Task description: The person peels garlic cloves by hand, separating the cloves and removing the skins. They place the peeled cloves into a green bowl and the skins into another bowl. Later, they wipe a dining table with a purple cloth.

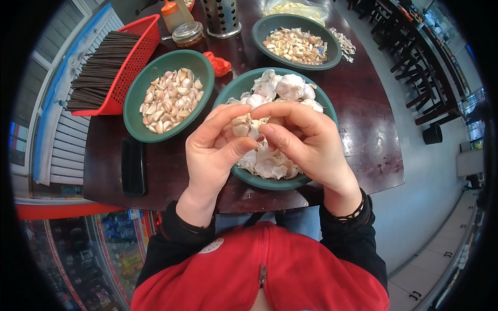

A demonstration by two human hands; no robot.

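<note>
Above a green bowl (330, 106) of garlic bulbs and papery skins, both my hands hold a partly broken garlic bulb (244, 126). My left hand (210, 140) pinches its left side between thumb and fingers. On the right side, my right hand (306, 137) grips it with the thumb pressed against the front. Whole garlic bulbs (290, 87) lie at the far side of that bowl, and loose garlic skins (270, 162) fill its near side. To the left, garlic cloves (173, 98) are piled in a green colander (136, 115).
Another green bowl (258, 39) of cloves stands farther back, with skin scraps (343, 44) beside it. A red basket (115, 92) of dark sticks, a lidded jar (188, 34), a metal holder (222, 18), a crumpled red bag (217, 64) and a black phone (133, 167) also occupy the table (371, 129).
</note>
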